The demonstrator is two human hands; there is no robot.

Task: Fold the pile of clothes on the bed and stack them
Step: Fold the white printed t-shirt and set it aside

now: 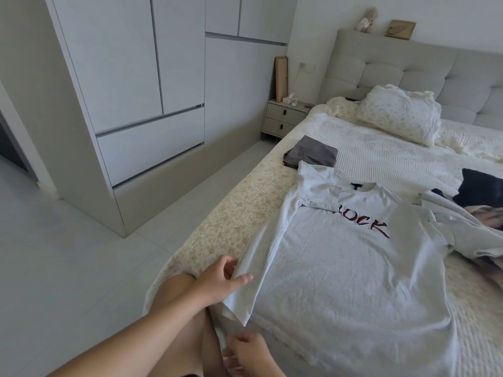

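T-shirt flat on bed | left hand pinches hem

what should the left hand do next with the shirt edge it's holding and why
Probably carry that edge across toward the shirt's middle. The white t-shirt lies spread front-up on the bed, its left sleeve already folded in, and the left hand pinches the hem-side edge. The right hand is at the bottom hem.

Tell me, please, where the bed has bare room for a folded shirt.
Free: white bedspread between folded grey garment, pillow and T-shirt collar. Crowded: right side, under the unfolded pile; near edge, taken by both hands.
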